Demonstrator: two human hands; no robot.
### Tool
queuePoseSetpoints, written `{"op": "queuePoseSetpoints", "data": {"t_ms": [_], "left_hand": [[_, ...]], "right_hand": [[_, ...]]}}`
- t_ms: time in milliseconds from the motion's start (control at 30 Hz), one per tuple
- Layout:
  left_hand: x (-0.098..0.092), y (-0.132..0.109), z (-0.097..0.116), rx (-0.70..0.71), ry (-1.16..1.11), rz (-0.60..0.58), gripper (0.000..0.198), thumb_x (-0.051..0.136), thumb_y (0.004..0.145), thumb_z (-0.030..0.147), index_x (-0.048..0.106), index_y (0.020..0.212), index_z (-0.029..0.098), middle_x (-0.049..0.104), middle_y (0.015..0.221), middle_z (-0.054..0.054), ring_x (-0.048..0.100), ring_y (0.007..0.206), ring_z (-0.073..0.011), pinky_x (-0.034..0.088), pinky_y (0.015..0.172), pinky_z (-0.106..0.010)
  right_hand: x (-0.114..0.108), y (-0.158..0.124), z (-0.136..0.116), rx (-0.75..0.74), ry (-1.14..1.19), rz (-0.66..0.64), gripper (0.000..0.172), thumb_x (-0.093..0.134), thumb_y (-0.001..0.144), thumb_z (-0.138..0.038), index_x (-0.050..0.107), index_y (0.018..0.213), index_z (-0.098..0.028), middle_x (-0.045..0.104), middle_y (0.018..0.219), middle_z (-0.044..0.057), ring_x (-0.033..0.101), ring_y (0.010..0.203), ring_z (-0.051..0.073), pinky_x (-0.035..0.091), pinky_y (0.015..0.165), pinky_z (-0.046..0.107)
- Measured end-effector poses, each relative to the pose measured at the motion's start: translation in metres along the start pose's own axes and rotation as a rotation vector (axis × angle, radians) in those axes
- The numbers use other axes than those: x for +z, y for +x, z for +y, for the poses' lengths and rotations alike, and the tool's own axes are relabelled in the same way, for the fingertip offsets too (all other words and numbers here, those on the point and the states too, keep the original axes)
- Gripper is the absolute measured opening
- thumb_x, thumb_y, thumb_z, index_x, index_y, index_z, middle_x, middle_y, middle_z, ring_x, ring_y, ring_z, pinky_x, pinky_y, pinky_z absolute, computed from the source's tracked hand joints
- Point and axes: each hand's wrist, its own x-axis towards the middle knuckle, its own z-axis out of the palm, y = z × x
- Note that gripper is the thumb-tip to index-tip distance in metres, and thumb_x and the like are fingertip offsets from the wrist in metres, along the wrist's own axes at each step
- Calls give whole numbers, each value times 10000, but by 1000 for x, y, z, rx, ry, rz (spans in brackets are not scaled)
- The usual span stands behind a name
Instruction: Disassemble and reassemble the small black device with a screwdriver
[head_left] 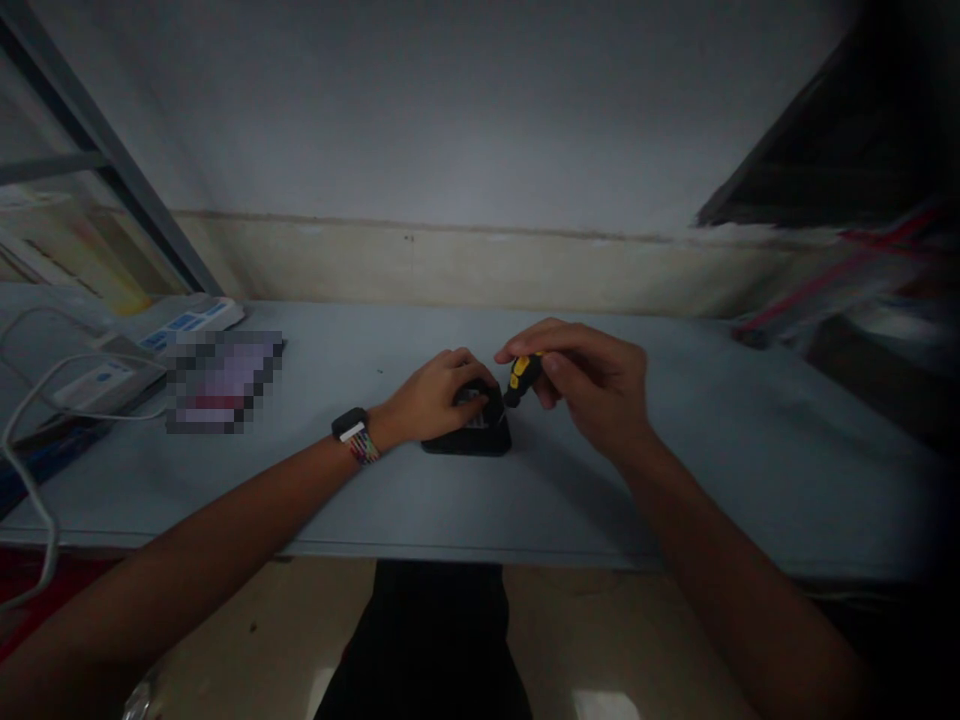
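Note:
A small black, flat device with rounded corners (pixel 469 442) lies on the light blue table; its exact kind is hard to make out in the dim light. My left hand (pixel 439 395) rests over its left and upper part, fingers curled on it and holding it down. A pale label shows partly beneath those fingers. Between the thumb and fingers of my right hand (pixel 600 385) is a yellow-and-black screwdriver (pixel 523 375), tilted, its shaft pointing down at the device's right side. Whether the tip sits in a screw cannot be seen.
To the left lie a phone with a blurred screen (pixel 229 380), a white power strip (pixel 191 322) and a looping white cable (pixel 30 480). A clear bag with a red edge (pixel 817 290) is at the far right. A wall (pixel 480 265) borders the table's back.

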Motion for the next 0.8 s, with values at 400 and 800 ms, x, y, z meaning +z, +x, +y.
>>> {"op": "queuePoseSetpoints", "data": {"t_ms": [400, 800], "left_hand": [[0, -1, 2, -7, -22, 33, 230, 641, 1004, 252, 716, 1216, 205, 695, 1188, -120, 666, 1147, -288, 565, 1040, -490], [-1, 0, 7, -26, -4, 18, 251, 641, 999, 240, 726, 1229, 187, 690, 1210, -138, 670, 1138, -294, 579, 1039, -508]], "right_hand": [[11, 4, -9, 163, 159, 28, 262, 883, 917, -433, 707, 1013, -265, 755, 779, 1, 508, 513, 113, 324, 414, 251], [4, 4, -3, 156, 133, 21, 190, 873, 931, -417, 803, 967, -244, 841, 952, 75, 563, 559, 118, 378, 436, 249]]}}
